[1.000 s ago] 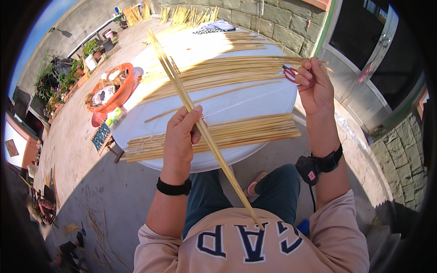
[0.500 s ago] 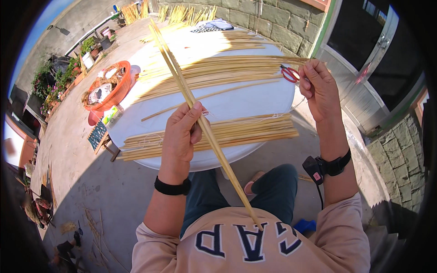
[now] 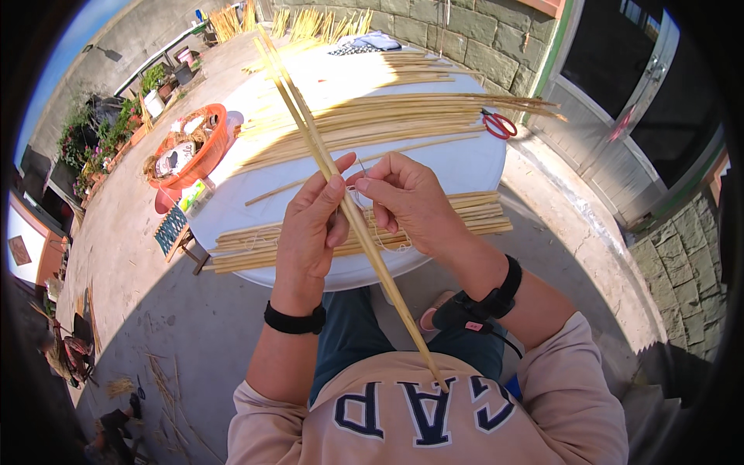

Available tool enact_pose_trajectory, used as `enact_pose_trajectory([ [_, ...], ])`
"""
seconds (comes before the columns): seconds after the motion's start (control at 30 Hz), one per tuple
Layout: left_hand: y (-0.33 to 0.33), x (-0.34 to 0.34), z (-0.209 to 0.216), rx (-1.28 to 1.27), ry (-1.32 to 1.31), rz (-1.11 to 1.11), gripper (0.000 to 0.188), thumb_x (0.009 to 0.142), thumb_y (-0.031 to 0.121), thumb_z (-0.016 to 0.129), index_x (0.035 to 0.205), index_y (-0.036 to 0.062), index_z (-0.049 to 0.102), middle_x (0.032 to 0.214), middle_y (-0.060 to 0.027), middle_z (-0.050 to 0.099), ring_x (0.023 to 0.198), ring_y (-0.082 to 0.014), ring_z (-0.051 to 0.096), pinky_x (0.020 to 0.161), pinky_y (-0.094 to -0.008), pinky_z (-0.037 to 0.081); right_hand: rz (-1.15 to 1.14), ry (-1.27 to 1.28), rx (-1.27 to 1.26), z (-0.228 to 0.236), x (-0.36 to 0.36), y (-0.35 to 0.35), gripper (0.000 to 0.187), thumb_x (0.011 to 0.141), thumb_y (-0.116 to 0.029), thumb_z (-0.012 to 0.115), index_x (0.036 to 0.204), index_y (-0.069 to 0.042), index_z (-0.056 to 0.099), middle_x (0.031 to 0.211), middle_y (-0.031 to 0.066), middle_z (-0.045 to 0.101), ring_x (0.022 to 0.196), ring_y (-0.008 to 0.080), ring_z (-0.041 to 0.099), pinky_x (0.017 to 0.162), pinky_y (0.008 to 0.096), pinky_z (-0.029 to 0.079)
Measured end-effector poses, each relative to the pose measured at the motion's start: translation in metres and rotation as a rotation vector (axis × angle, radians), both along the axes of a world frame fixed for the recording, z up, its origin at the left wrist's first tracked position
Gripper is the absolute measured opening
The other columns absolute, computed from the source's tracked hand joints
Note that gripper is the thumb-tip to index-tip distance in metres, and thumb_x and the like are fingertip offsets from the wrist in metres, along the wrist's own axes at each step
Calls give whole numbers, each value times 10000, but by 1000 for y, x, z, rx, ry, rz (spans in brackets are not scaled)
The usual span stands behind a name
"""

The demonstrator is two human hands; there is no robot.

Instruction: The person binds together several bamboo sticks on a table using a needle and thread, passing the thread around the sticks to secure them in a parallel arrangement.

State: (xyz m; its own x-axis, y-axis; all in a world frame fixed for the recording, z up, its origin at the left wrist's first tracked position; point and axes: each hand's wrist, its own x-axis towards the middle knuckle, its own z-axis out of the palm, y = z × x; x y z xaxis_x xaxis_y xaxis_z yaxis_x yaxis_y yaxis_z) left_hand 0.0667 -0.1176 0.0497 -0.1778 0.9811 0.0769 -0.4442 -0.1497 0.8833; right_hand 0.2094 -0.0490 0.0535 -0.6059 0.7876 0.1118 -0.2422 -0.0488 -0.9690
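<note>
My left hand [image 3: 310, 221] is closed around a few long, pale dry stalks [image 3: 380, 260], held aslant from the far left down to my shirt front. Their far ends stand slightly apart. Close beside it, my right hand [image 3: 411, 198] pinches a thin needle [image 3: 362, 166] with its point up, next to the stalks. White thread [image 3: 399, 246] hangs loose below the right hand. A row of similar stalks [image 3: 473, 213] lies along the near side of the round white table [image 3: 457, 163], partly hidden behind both hands.
More stalks [image 3: 403, 108] are spread across the table's far half, beside red-handled scissors [image 3: 498, 124]. An orange basin [image 3: 209, 159] with assorted things stands left of the table, near a small woven-seat stool [image 3: 170, 231]. Folded cloth [image 3: 368, 43] lies at the far edge.
My right hand has come in from the far right to beside my left hand. The thread that was drawn out now hangs slack. The left hand keeps its grip on the stalks.
</note>
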Motion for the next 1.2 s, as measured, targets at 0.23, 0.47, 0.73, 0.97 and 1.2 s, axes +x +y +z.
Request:
enact_pose_trajectory([
  [0.23,-1,-6,1,-20,86,4,365,980,281,501,1207,1,559,616,-65,586,379,-27,313,379,-171,221,-259,168,103,11,1,5,168,833,-47,669,776,-70,513,712,28,584,436,37,433,351,177,295],
  [0.47,-4,-13,-2,-31,96,55,299,968,282,521,1049,6,606,603,-75,588,381,-33,312,394,-188,240,-541,255,92,23,46,44,148,837,-68,661,826,-58,513,652,11,524,446,63,434,377,211,311],
  [0.73,-2,-30,-9,-38,71,173,237,940,272,572,896,41,598,587,-66,583,367,-33,308,374,-187,223,-806,236,132,19,156,96,121,920,-164,610,912,-55,558,819,65,634,641,111,616,537,216,517],
  [0.97,2,-44,0,-102,178,267,207,937,267,576,862,74,589,559,-44,565,335,-26,277,338,-186,176,-924,446,-62,-6,208,109,152,934,-147,577,1002,-21,523,970,147,643,943,253,657,820,361,574],
  [1.2,5,-44,-5,-78,197,224,214,944,284,565,881,80,580,541,-29,542,331,-26,254,337,-189,153,-883,532,-135,-20,216,110,153,936,-167,579,970,-25,537,961,120,632,962,238,648,827,359,570],
])
